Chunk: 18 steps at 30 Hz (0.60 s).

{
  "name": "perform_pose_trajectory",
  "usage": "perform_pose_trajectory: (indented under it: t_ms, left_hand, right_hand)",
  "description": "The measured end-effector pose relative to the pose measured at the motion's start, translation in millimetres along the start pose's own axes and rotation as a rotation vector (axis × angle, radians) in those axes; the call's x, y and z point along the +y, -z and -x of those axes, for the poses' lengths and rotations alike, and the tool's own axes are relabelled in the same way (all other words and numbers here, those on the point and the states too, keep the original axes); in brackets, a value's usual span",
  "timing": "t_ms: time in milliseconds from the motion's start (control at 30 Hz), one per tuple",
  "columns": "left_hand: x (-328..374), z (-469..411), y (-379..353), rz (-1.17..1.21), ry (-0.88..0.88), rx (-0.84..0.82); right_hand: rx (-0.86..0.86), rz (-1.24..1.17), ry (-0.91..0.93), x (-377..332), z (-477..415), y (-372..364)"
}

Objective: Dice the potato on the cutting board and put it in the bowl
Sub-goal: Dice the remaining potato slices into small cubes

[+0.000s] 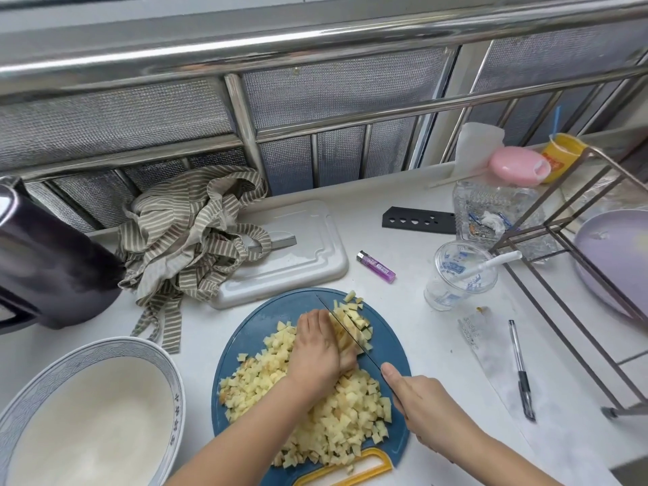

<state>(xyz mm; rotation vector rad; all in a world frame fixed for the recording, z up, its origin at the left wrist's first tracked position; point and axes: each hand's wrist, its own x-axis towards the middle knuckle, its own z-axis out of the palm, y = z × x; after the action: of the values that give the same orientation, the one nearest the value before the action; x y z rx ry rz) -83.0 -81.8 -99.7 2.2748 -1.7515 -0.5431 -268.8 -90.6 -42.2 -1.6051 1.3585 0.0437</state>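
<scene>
A round blue cutting board [266, 320] with a yellow handle lies in front of me, covered with pale diced potato [345, 420]. My left hand [317, 347] presses with curled fingers on a bunch of potato strips [345, 340] near the board's middle. My right hand [426, 405] grips the handle of a dark knife [345, 327], whose blade runs diagonally right beside the left fingers, cutting the strips. More cubes [354, 310] lie beyond the blade. A large white bowl [164, 366] with a blue patterned rim stands at the lower left, with nothing in it.
A white plastic board [301, 254] and a striped cloth [189, 236] lie behind the cutting board. A dark appliance [45, 257] stands at left. A purple lighter [376, 266], a plastic cup [456, 278], a black knife sheath [417, 220], a pen [522, 373] and a metal rack [568, 275] are at right.
</scene>
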Motion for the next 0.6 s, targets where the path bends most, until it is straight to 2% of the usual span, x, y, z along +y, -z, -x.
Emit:
perform_pose_trajectory:
  t_ms: [200, 267, 500, 600]
  left_hand:
    - [2, -2, 4, -0.035, 0.006, -0.059]
    - [5, -3, 8, -0.046, 0.009, -0.178]
    - [2, -4, 2, -0.038, 0.025, -0.089]
    - [4, -2, 2, -0.04, 0.008, -0.115]
  right_hand:
    - [-0.019, 0.025, 0.006, 5, -12, -6]
    - [-0.042, 0.009, -0.004, 5, -15, -7]
    - [-0.087, -0.066, -0.037, 6, -17, -13]
    - [-0.099, -0.096, -0.034, 6, -17, -16]
